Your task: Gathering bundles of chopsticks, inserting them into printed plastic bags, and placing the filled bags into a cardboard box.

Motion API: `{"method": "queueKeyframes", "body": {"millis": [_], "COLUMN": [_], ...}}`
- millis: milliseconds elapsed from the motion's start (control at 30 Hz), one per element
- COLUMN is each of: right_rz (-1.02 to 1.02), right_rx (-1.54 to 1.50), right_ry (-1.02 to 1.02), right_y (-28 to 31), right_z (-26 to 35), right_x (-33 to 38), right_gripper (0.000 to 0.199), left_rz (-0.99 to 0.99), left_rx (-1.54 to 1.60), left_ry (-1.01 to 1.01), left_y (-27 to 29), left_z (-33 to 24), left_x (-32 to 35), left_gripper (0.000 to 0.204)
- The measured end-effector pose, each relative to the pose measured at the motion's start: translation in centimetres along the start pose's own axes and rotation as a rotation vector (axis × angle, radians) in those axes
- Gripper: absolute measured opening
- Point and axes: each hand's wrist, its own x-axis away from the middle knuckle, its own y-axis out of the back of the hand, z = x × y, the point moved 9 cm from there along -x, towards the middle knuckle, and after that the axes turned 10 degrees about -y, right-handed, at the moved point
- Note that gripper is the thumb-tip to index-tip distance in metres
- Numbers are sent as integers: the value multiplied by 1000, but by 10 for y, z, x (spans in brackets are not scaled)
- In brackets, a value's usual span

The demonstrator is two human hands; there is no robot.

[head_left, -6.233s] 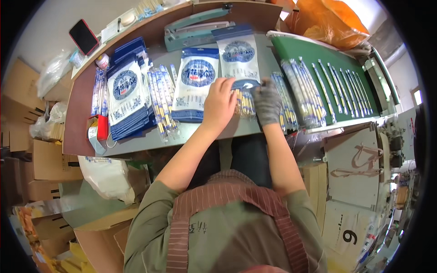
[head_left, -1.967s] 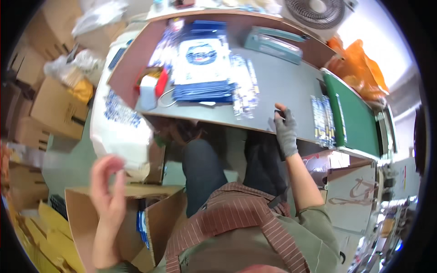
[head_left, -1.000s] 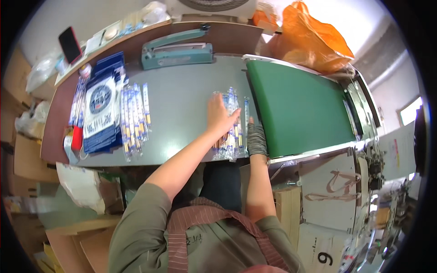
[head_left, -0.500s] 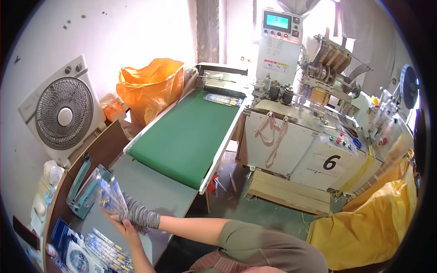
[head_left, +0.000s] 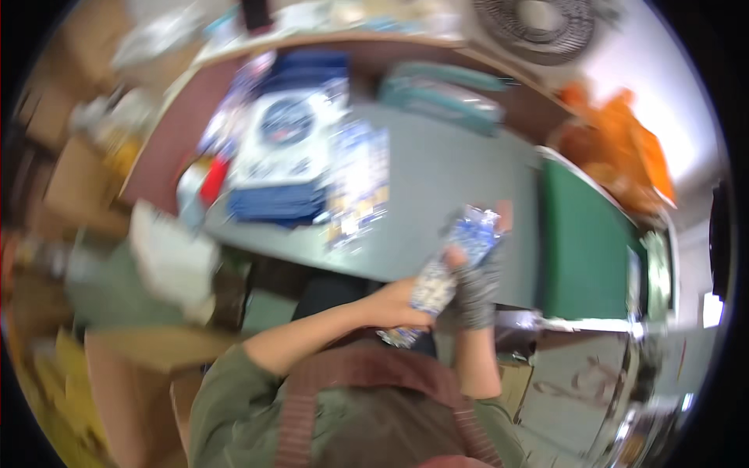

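Observation:
A bundle of slim film-wrapped packets (head_left: 434, 290), white and blue with shiny ends, is held at a slant in front of my body, over the table's near edge. My left hand (head_left: 396, 304) is closed round its lower part. Higher up, my right hand (head_left: 456, 256) grips the blue end, thumb on top; a grey striped sleeve covers that wrist. Motion blur hides exactly what is inside the film. More such packets (head_left: 360, 179) lie on the grey table (head_left: 429, 179), left of my hands, beside a stack of blue and white printed bags (head_left: 285, 125).
A teal bench sealer (head_left: 445, 97) stands at the table's back by a low brown partition (head_left: 148, 160). To the right is a green conveyor belt (head_left: 585, 242), with an orange bag (head_left: 632, 148) and a fan (head_left: 538, 15) beyond. Cardboard boxes (head_left: 140, 374) stand at lower left.
My view has swung left toward the table and partition. Both hands, still on the packets, are now close before my body instead of near the sealer.

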Motion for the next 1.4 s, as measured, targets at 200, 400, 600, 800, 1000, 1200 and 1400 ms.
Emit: {"method": "queueKeyframes", "body": {"millis": [200, 400, 600, 800, 1000, 1200, 1400], "right_rz": [453, 412, 365, 348, 311, 212, 141], "right_rx": [57, -36, -56, -50, -70, -105, -197], "right_ry": [-675, -682, -669, -643, -630, -605, -563], "right_y": [-42, -49, -33, -28, 1, 24, 60], "right_z": [-126, -135, -122, -109, -114, -99, -91], "right_x": [1, 8, 8, 9, 9, 24, 36], "right_gripper": [13, 19, 22, 19, 18, 24, 21], "left_rz": [210, -688, -640, -582, -562, -687, -292], "left_rx": [-735, -1810, -1550, -1054, -768, -1213, -1286], "left_ry": [203, -209, -191, 14, -124, -340, -455], "left_y": [37, 220, 255, 310, 324, 233, 96], "left_z": [-17, -152, -159, -159, -159, -179, -64], "left_x": [71, 134, 133, 117, 111, 36, -64], "left_gripper": [38, 25, 12, 15, 19, 15, 22]}}
